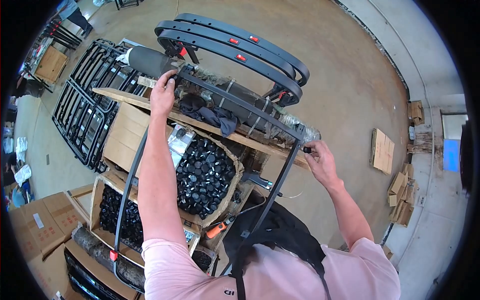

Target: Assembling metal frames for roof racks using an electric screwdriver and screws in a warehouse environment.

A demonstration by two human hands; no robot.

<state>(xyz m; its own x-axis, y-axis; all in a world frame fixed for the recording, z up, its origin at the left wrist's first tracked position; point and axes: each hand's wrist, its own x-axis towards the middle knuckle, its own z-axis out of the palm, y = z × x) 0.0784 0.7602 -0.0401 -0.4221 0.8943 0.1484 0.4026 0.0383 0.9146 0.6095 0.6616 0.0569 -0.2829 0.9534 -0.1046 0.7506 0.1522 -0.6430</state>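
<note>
A black metal frame [284, 177] lies in front of me, its crossbar running across a padded, plastic-wrapped rest [244, 117]. At the crossbar's right corner, my right hand [323, 162] is closed, pinching a small black knob [306, 149] beside the tube. My left hand [163, 96] reaches to the left corner. Its fingers are closed around something small and dark, mostly hidden. Beneath my left forearm, many black knobs [205, 175] fill an open carton. A dark cloth [215, 119] lies over the wooden board.
Several curved black frames [235, 47] with red clips stand beyond the rest. Black racks [92, 100] are stacked at left. An orange-handled tool [217, 230] and a black power tool [257, 180] lie near the knob carton. Flattened cardboard [382, 150] leans at right.
</note>
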